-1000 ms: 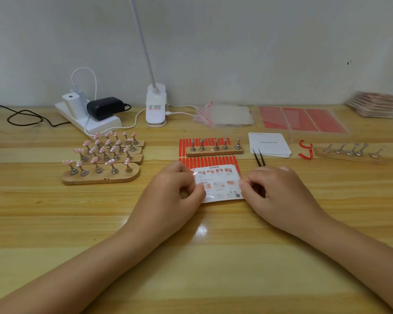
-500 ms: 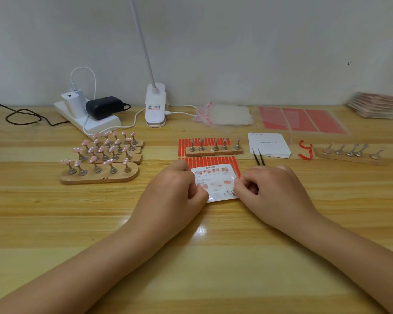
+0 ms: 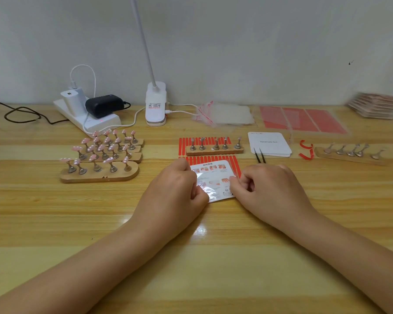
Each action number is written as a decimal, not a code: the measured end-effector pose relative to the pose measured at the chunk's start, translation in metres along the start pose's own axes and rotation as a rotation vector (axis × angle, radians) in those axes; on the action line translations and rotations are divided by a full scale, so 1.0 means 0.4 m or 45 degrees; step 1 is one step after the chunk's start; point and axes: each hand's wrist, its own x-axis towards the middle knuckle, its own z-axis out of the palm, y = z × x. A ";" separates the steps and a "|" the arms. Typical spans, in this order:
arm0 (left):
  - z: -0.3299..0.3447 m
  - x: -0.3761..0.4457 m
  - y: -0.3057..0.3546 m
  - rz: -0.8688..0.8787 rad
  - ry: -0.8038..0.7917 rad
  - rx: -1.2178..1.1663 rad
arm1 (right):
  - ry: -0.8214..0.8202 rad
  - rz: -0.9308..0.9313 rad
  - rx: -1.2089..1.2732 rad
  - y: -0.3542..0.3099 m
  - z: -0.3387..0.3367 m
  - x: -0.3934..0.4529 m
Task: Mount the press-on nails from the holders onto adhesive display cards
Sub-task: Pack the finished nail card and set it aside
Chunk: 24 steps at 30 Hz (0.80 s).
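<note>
A white printed card point(image 3: 216, 177) in a clear shiny sleeve lies flat on the wooden table point(image 3: 191, 257), just in front of a sheet of red adhesive strips point(image 3: 210, 159) that it partly covers. The left hand point(image 3: 175, 191) pinches the card's left edge with curled fingers; the right hand point(image 3: 270, 189) pinches its right edge the same way, so only the middle of the card shows between them. Behind it stands a wooden holder point(image 3: 214, 150) with bare metal stands, and black tweezers point(image 3: 259, 155) lie beside a stack of white cards point(image 3: 269, 143). To the left, well apart, holders with pink nails point(image 3: 102, 155) crowd together. Another bare holder point(image 3: 349, 154) sits at the right. Bare table stretches toward the person.
</note>
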 end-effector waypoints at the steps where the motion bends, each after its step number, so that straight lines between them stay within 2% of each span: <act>1: 0.000 0.000 -0.001 -0.001 -0.003 -0.004 | 0.011 -0.002 0.002 0.001 -0.004 0.001; 4: -0.001 -0.002 -0.002 -0.008 -0.002 -0.016 | 0.077 -0.044 0.009 0.002 -0.012 0.000; 10: 0.002 -0.003 -0.003 -0.014 0.010 -0.015 | 0.217 -0.445 -0.142 0.001 -0.009 -0.004; 15: 0.001 -0.003 -0.005 -0.041 0.009 -0.010 | 0.251 -0.410 -0.184 0.002 -0.006 -0.007; 24: -0.020 0.001 -0.004 -0.040 -0.016 0.128 | 0.166 -0.312 -0.208 0.002 -0.005 -0.011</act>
